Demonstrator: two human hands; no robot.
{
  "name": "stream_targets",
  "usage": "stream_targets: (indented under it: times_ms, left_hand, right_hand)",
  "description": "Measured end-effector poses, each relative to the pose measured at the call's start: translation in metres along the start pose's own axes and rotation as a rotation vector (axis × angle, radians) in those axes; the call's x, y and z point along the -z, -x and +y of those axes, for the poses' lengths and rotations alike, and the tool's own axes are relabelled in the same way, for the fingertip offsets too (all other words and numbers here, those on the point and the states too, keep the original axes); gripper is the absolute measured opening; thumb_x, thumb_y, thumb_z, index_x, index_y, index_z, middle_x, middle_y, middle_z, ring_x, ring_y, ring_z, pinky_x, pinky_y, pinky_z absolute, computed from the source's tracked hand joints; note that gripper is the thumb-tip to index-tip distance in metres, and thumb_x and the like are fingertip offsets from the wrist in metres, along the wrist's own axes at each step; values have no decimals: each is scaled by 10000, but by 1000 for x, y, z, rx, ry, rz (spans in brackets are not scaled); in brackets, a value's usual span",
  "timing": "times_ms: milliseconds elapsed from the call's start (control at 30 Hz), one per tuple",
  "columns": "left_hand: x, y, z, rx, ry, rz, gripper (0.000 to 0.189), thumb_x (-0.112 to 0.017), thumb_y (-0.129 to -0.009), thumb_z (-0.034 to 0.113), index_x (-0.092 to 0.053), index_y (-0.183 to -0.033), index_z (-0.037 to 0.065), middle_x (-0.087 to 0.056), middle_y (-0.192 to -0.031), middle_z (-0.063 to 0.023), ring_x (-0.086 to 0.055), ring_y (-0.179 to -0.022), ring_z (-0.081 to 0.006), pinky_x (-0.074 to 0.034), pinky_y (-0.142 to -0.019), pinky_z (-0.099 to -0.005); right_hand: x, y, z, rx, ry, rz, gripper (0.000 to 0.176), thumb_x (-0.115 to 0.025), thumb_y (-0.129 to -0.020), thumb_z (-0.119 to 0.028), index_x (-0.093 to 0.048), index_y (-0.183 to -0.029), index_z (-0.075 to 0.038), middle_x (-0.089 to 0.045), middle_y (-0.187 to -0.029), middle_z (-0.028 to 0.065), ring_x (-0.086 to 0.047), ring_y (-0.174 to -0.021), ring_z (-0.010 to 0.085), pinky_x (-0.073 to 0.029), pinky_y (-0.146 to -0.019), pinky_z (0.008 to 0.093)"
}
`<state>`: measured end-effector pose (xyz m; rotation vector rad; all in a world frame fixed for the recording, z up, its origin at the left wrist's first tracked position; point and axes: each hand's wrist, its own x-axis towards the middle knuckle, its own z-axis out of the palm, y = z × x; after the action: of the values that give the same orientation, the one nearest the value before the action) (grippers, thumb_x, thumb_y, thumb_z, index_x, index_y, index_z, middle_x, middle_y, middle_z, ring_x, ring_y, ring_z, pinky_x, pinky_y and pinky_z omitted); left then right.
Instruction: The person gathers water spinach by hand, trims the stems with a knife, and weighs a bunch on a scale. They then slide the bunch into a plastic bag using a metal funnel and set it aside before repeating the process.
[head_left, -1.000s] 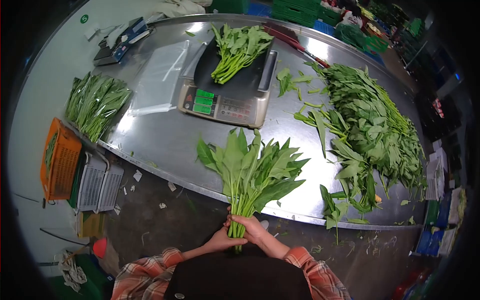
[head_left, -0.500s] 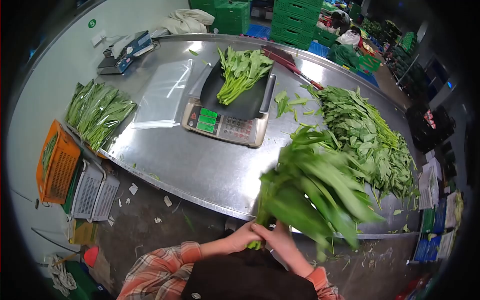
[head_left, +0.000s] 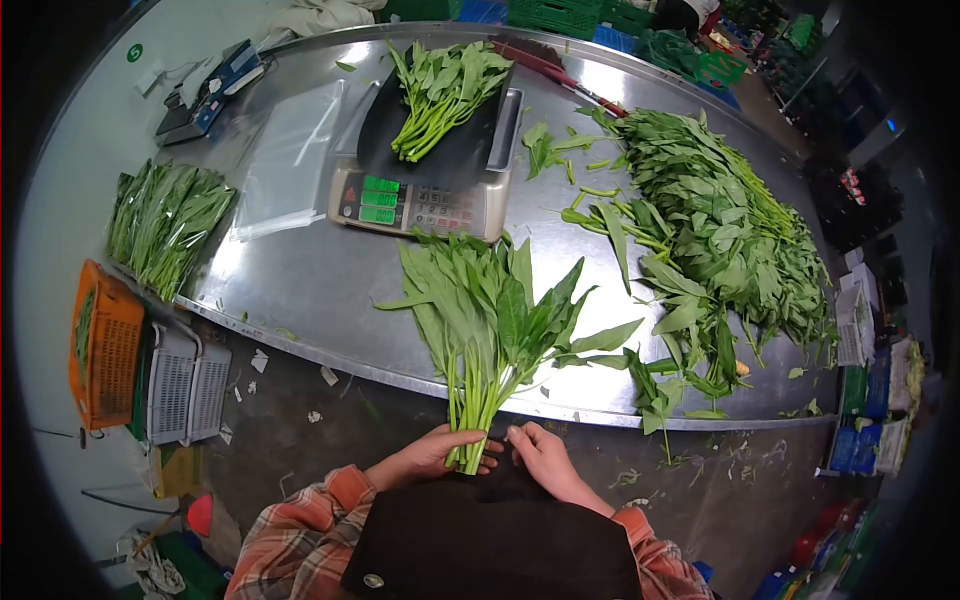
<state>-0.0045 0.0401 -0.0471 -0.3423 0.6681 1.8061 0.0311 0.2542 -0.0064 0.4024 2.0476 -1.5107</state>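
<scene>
A bunch of leafy greens (head_left: 480,340) is gripped near the lower stem ends by my left hand (head_left: 435,455), its leaves reaching over the table's front edge. Just right of the stems is my right hand (head_left: 545,458), apart from them, with fingers curled together; whether anything small is between them is hidden. Beyond the bunch stands a scale (head_left: 425,205) with lit green displays. Its black tray (head_left: 385,130) bears another bunch of greens (head_left: 448,90). A large heap of greens (head_left: 720,220) covers the table's right side.
Clear plastic bags (head_left: 290,165) lie left of the scale on the metal table (head_left: 330,290). Bagged greens (head_left: 165,225) sit at the left end. Below them are an orange basket (head_left: 112,345) and grey baskets (head_left: 190,385). A red-handled brush (head_left: 565,75) lies behind.
The held bunch has swung left and now points up the table. My right hand has come off the stems. Some greens now lie at the heap's near left. The view has shifted.
</scene>
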Motion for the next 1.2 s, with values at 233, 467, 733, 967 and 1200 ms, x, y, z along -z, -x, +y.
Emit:
stream_targets:
  times_ms: [233, 467, 733, 967, 1200]
  left_hand:
    - [-15, 5, 6, 7, -8, 96, 378, -550, -886, 90, -420, -1234, 21, -546, -1131, -182, -608, -972, -324, -515, -856, -436]
    - [8, -5, -10, -4, 336, -170, 467, -521, -821, 156, -418, -1273, 96, -515, -924, -107, -476, -694, -170, -398, -629, -298]
    - [-6, 1, 1, -111, -17, 23, 314, -567, -850, 155, -499, -1134, 41, -547, -784, -94, -524, -664, -176, -437, -597, -317]
    - [-11, 2, 0, -32, -170, 234, 204, -651, -839, 163, -581, -966, 20, -628, -809, -86, -619, -685, -174, -512, -584, -305]
    - [-16, 1, 0, -18, -191, 294, 227, -655, -836, 168, -576, -988, 19, -643, -865, -101, -626, -699, -173, -515, -584, -296]
  right_hand:
    - [-20, -36, -27, 259, 198, 225, 390, -546, -909, -326, -523, -734, 22, -538, -580, 118, -535, -535, 189, -430, -530, 326]
    - [-10, -63, -17, 154, -22, 244, 318, -578, -894, -284, -534, -794, 15, -525, -523, 72, -496, -422, 123, -380, -407, 281]
    - [-4, -67, -31, 98, -445, 178, 199, -557, -899, -189, -515, -891, 5, -503, -509, 37, -483, -397, 119, -383, -367, 253]
    - [-4, -27, 21, -151, -311, -10, 197, -552, -915, -207, -499, -836, -35, -518, -554, 23, -492, -410, 102, -416, -387, 237]
    - [-11, -25, 32, 74, -139, 48, 200, -559, -916, -220, -519, -865, -30, -542, -612, 6, -514, -500, 73, -431, -470, 217]
